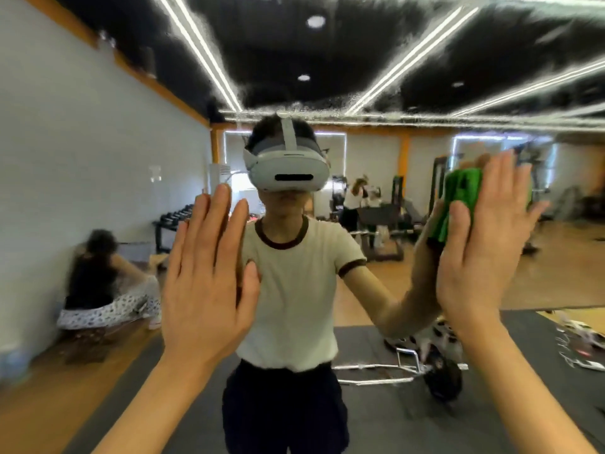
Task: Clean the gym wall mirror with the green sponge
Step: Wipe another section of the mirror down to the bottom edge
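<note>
The wall mirror (376, 77) fills the whole view, its upper part covered in wet droplets and streaks. My left hand (206, 273) lies flat against the glass at centre left, fingers straight. At the right, my right hand (478, 244) presses the green sponge (458, 198) against the mirror with straight fingers. The sponge sits between my palm and the glass, and only its left part shows. My own reflection stands in the middle, wearing a headset and a white T-shirt.
Reflected in the mirror are a crouching person (101, 290) at the left by a white wall, a dumbbell rack (170, 224), gym machines (386, 221) with another person behind, and a barbell (425, 371) lying on a dark floor mat.
</note>
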{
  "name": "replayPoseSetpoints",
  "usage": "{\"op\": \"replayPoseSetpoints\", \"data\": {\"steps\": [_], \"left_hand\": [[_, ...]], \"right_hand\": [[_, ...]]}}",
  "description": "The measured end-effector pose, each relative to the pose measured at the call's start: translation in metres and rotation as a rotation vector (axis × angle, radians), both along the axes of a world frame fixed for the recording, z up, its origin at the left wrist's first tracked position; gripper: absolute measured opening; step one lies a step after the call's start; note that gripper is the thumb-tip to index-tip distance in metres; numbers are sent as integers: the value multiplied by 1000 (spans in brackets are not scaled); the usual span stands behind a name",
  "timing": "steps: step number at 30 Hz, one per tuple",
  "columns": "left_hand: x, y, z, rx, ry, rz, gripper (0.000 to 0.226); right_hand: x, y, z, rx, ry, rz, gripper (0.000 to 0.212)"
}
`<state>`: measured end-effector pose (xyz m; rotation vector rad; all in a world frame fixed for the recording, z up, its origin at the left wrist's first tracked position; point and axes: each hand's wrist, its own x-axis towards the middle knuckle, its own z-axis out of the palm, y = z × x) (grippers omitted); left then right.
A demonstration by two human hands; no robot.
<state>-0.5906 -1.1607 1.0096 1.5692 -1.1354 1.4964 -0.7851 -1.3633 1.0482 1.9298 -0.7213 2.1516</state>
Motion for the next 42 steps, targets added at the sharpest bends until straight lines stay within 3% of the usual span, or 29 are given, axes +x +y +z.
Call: {"op": "replayPoseSetpoints", "data": {"steps": [3,8,10,14,17,21,24,26,28,31,32,34,37,39,42], "left_hand": [[0,0,1,-2,-4,-5,60],[-3,1,1,-5,2,-16,60],[-3,2,1,1,6,-5,60],[-2,2,1,4,9,3,61],[-2,2,0,2,10,-16,60],[-2,5,1,18,14,-8,60],[-5,6,2,19,33,-30,60],[-7,5,3,24,45,-45,60],[-10,6,3,21,65,-36,60],[-30,-6,-3,17,82,-46,61],[-41,-16,-5,43,64,-69,61],[-64,-39,-9,91,14,-124,57],[-79,-61,-6,73,39,-185,55],[-76,-66,-4,55,61,-161,59],[-73,-70,-7,43,21,-68,61]], "right_hand": [[33,33,-6,117,-103,-23,57],[83,89,-45,-342,363,-32,65],[58,65,-49,-385,399,-72,58],[6,12,-68,-108,199,11,50],[32,41,-74,53,48,12,57],[78,96,-88,-280,373,58,59],[48,64,-91,-425,555,27,59],[13,26,-100,-350,499,-21,58],[-16,-3,-110,-137,350,-14,52],[-3,18,-105,170,72,14,55],[12,34,-102,165,84,12,59],[37,63,-102,-66,305,48,64],[23,37,-104,-355,540,45,64],[-8,0,-104,-263,448,-13,70],[-51,-41,-100,100,114,7,57]]}}
